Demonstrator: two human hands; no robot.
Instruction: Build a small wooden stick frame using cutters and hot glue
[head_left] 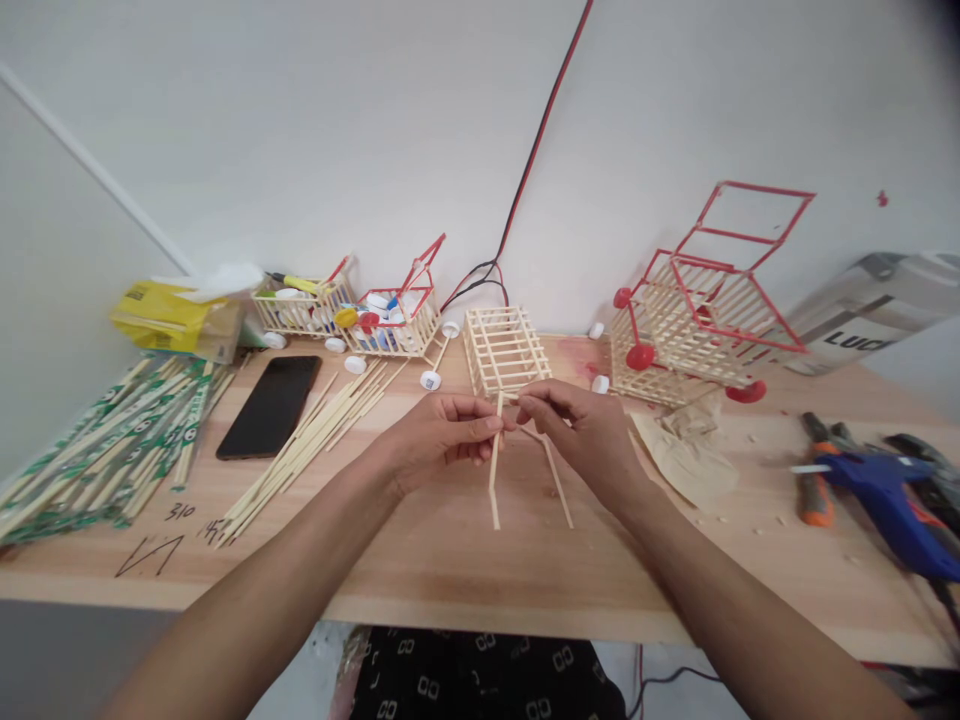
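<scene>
In front of me, my left hand [457, 430] pinches a thin bent wooden stick [493, 470] between thumb and fingers. My right hand [577, 425] is closed at the upper end of the same stick, its thumb and index finger pressed together. Below the right hand, another thin stick length [556, 482] slants down to the right; whether it joins the first is hidden by my fingers. Just beyond both hands stands a small slatted basket [506, 350] made of wooden sticks.
Left lie loose sticks [315, 440], a black phone [270, 408] and wrapped chopsticks [112, 440]. Two small carts [397, 325] holding bottle caps stand behind. Rightward are a larger red-trimmed cart [697, 320], brown paper [690, 460], orange-handled pliers [816, 480] and a blue glue gun [892, 505].
</scene>
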